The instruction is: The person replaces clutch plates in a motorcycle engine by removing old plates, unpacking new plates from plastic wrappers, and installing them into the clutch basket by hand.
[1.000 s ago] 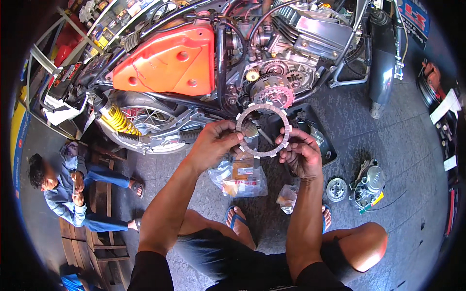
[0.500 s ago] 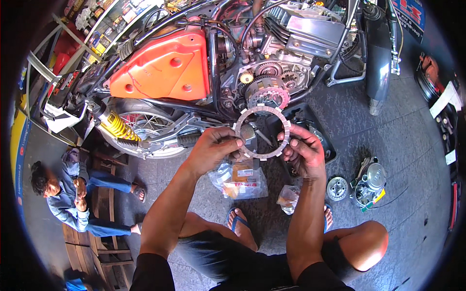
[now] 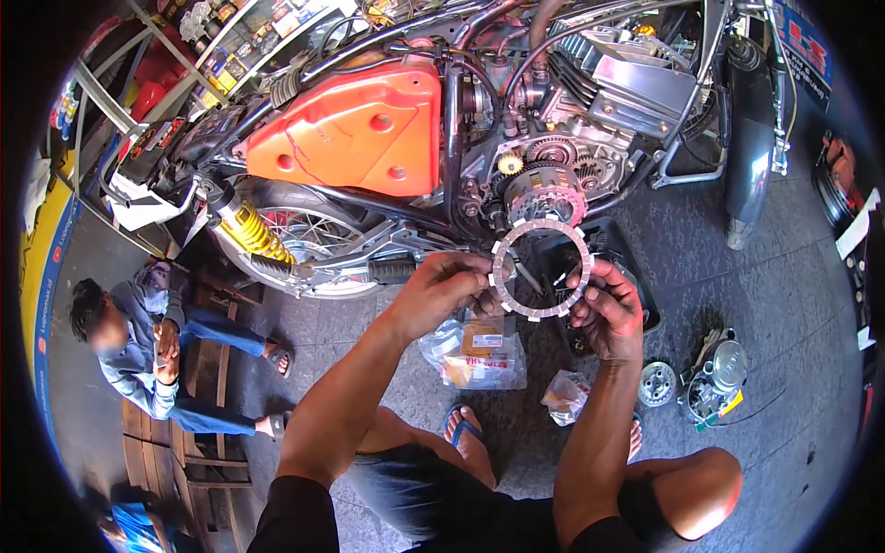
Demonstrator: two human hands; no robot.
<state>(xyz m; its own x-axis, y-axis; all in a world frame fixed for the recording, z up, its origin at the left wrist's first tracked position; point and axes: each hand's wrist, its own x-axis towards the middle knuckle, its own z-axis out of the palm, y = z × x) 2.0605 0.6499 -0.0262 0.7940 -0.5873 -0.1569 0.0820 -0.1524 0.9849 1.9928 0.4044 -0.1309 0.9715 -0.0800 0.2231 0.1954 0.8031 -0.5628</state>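
Observation:
Between my two hands is a clutch friction plate (image 3: pixel 504 293), a thin ring with small tabs round its outer edge. My left hand (image 3: pixel 452 288) pinches its left side between thumb and fingers. At its right side my right hand (image 3: pixel 608 309) grips the rim the same way. Just beyond the ring sits the clutch basket (image 3: pixel 544 192) in the opened engine of a motorcycle (image 3: pixel 636 83), and its lower edge lies close behind the plate in my view. Gears (image 3: pixel 556 150) show above the basket.
A dark tray (image 3: pixel 653 309) with parts lies behind my right hand. Plastic packets (image 3: pixel 479 355) rest on the floor, with a round metal clutch part (image 3: pixel 657 383) and an engine cover (image 3: pixel 724 369) at right. A seated person (image 3: pixel 138 341) is on the wooden bench (image 3: pixel 152 461) at left.
The whole view has shifted, so the motorcycle and floor things appear further right and slightly lower. Both hands keep hold of the friction plate. Someone in blue shows more at the lower left.

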